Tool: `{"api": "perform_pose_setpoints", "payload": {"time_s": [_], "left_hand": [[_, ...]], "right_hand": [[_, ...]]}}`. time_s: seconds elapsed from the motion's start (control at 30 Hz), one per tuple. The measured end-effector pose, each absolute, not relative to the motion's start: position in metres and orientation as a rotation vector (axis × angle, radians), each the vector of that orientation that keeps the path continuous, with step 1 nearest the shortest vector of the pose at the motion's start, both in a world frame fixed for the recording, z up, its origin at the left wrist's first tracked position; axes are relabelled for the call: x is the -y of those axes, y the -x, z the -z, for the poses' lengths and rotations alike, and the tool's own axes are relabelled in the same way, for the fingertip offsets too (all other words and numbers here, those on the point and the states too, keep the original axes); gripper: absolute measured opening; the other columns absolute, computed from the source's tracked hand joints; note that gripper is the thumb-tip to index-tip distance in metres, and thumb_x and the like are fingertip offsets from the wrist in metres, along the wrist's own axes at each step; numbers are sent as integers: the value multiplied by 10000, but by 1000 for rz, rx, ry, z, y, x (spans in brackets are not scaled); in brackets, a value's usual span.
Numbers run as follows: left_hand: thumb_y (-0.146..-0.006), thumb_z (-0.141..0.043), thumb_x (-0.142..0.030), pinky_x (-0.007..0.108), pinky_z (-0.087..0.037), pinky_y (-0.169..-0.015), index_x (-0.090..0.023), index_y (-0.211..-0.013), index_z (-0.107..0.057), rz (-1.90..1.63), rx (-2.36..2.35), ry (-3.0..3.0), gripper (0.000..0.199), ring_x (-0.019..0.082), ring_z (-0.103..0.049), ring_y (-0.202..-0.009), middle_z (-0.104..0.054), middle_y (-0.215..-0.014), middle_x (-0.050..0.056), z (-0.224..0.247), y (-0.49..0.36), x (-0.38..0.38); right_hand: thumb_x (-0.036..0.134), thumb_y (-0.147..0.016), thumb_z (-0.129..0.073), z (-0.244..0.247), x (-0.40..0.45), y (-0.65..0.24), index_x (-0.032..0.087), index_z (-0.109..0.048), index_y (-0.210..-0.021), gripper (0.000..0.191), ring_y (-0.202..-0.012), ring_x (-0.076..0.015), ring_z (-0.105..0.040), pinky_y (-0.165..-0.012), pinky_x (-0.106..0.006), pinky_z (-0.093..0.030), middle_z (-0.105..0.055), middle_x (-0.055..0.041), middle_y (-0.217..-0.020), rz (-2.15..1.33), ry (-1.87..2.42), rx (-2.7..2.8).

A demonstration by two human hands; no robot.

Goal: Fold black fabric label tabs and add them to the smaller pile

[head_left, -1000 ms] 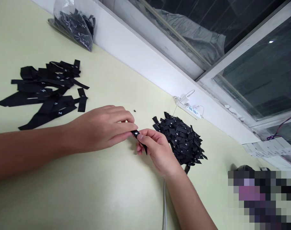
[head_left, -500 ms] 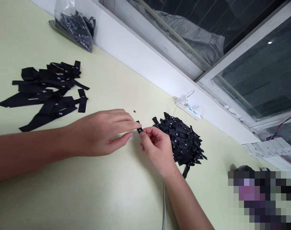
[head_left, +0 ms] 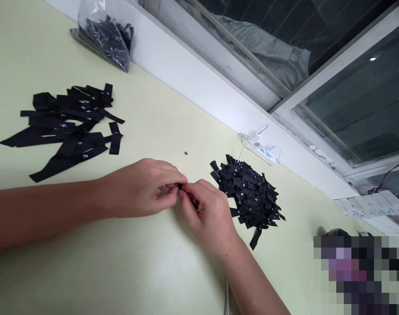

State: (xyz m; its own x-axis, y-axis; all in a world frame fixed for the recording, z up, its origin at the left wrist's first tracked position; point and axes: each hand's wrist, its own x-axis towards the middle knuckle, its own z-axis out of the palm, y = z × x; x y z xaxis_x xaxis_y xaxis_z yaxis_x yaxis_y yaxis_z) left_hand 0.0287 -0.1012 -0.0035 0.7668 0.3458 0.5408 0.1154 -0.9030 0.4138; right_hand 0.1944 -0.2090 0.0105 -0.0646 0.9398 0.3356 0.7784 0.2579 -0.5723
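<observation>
Left hand [head_left: 148,188], its grip now closed, joins right hand [head_left: 208,214] in pinching the black strip [head_left: 180,186], mostly hidden, long axis slanting down rightward.

One left hand [head_left: 150,186] and one right hand [head_left: 209,214] share one black strip [head_left: 180,187]. Also in view: two piles [head_left: 252,192] of uncountable strips, one plastic bag [head_left: 104,41], one power strip [head_left: 265,152]

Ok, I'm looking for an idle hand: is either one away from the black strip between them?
No, the left hand and the right hand meet with fingers on the black strip.
</observation>
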Motion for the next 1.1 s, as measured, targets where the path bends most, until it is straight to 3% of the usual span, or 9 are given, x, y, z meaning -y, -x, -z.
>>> {"api": "perform_pose_setpoints", "payload": {"time_s": [0.13,0.43,0.8,1.1], "left_hand": [[-768,-466,-84,256,-373,-556,-183,-730,-631,-824,-377,-2524,197,110,-501,-569,-586,-613,-27,5,-31,103],[-716,-477,-73,233,-351,-535,-182,-679,-639,-782,-439,-2431,198,89,-486,-535,-576,-588,-45,6,-30,103],[-681,-480,-80,235,-304,-489,-183,-597,-504,-875,-453,-2439,135,89,-406,-495,-469,-522,-54,15,-34,103],[-721,-467,-59,233,-346,-511,-183,-628,-562,-903,-434,-2402,183,94,-451,-524,-531,-557,-44,15,-35,102]], "right_hand": [[171,-946,-540,-10,211,-188,191,-710,-874,185,-621,-133,-493,-559,-259,-401,-564,-10,-705,-322,1553,1871],[169,-925,-554,-5,213,-186,194,-733,-887,184,-613,-132,-531,-548,-263,-405,-599,-18,-716,-385,1554,1802],[149,-899,-554,-1,211,-184,187,-740,-882,191,-610,-135,-518,-556,-262,-393,-592,-13,-692,-385,1610,1794],[151,-892,-543,-2,211,-182,201,-698,-808,184,-588,-132,-485,-540,-264,-361,-552,2,-661,-378,1601,1767]]}}
